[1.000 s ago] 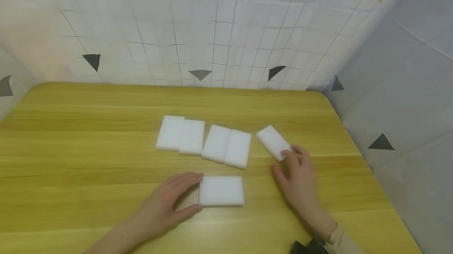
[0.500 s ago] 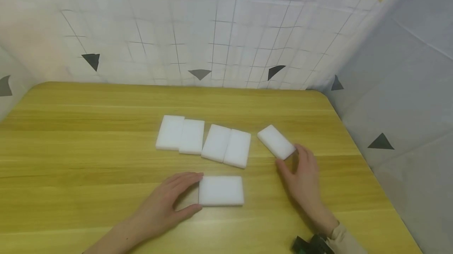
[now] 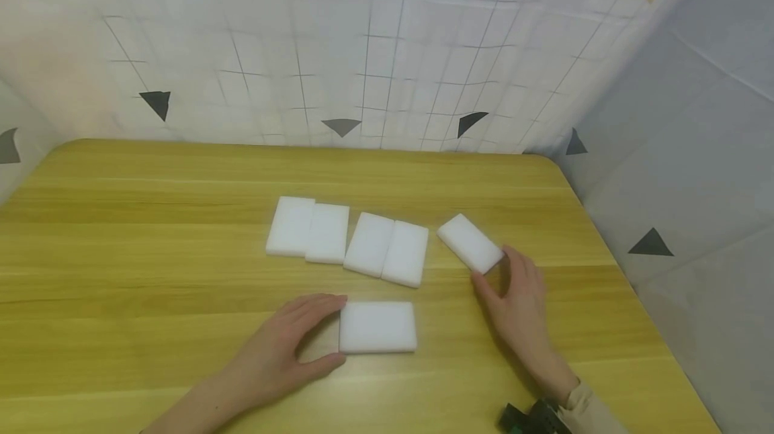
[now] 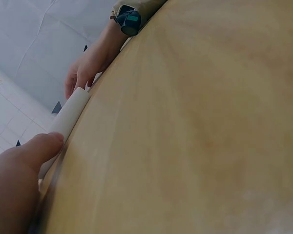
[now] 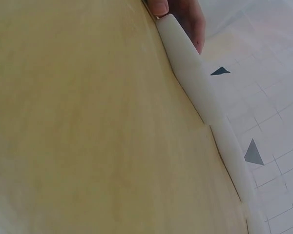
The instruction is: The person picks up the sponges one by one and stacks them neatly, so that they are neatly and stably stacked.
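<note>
A white sponge block [image 3: 377, 328] lies flat near the front of the table. My left hand [image 3: 284, 346] holds its left end between thumb and fingertips, one at each long edge; in the left wrist view the thumb [image 4: 49, 144] presses its side. Farther right and back, a second white sponge block [image 3: 469, 243] lies at a slant. At its near end, my right hand [image 3: 520, 306] pinches the two corners with thumb and index finger. The right wrist view shows the left hand [image 5: 188, 19] on the front block, while the right hand is hidden there.
Behind the front block, several more white blocks [image 3: 326, 232] lie side by side in a slightly staggered row. They rest on a wood-grain table [image 3: 151, 266]. A patterned cloth [image 3: 338, 51] hangs along the back edge. A dark device [image 3: 532, 417] sits at the right wrist.
My right index finger has moved off the slanted block's top to its right corner, and the thumb has come to the near corner. That block shifted slightly; the left hand stayed still.
</note>
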Tool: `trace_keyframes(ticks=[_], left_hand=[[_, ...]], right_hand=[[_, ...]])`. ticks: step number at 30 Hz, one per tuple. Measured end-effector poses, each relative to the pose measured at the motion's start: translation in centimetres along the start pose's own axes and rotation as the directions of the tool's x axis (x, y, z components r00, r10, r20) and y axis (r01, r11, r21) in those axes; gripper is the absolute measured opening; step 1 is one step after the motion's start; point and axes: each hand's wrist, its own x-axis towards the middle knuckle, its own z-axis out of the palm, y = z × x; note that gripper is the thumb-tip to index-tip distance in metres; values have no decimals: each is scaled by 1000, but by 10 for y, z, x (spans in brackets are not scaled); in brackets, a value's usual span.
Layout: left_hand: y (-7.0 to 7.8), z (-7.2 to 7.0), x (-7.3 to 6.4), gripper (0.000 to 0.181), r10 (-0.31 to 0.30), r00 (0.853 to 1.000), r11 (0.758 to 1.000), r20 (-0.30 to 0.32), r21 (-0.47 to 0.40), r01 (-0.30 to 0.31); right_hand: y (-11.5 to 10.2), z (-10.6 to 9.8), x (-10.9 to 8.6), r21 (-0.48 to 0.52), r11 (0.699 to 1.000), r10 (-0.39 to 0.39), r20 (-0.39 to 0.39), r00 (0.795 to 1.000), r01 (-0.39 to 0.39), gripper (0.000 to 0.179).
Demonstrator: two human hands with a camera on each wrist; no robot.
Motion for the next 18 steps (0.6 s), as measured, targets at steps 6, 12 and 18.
trace_keyframes(ticks=[6,12,18], left_hand=[[1,0,0,66,8,1000,1000,-11,16,-8],[1,0,0,66,7,1000,1000,-11,19,-7],[0,1,1,66,9,1000,1000,-10,18,-9]], right_hand=[[1,0,0,-3,1000,17,10,1000,-17,59],[0,-1,0,7,1000,30,14,999,-30,58],[0,-1,0,23,999,23,-3,1000,-23,56]])
